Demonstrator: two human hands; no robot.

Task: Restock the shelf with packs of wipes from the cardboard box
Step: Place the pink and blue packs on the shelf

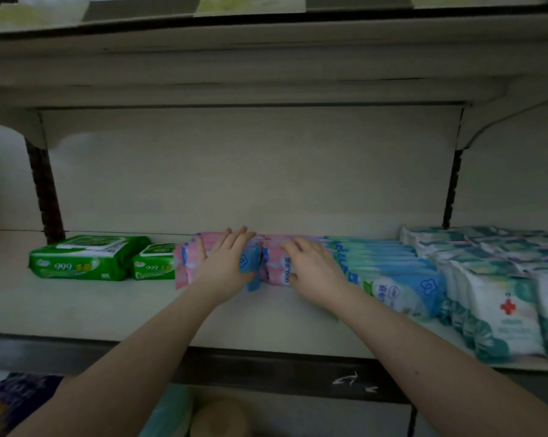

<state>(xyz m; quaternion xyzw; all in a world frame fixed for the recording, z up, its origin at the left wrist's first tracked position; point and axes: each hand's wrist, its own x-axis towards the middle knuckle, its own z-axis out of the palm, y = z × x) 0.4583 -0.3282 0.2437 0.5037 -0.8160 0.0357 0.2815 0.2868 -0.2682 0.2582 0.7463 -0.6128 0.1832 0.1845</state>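
Two rows of pink wipe packs stand on edge in the middle of the cream shelf (108, 307). My left hand (225, 263) lies over the left pink row (189, 263), fingers spread on top and thumb against a blue-ended front pack (250, 263). My right hand (313, 269) rests flat on the right pink row (277, 266), fingers curled over its top. Whether either hand truly grips a pack is unclear. The cardboard box is out of view.
Two green wipe packs (86, 258) lie at the left. Blue-green packs (392, 269) and white packs with a red cross (499, 298) fill the right. An upper shelf (266, 58) overhangs. Below the shelf edge sit dim items (216, 417).
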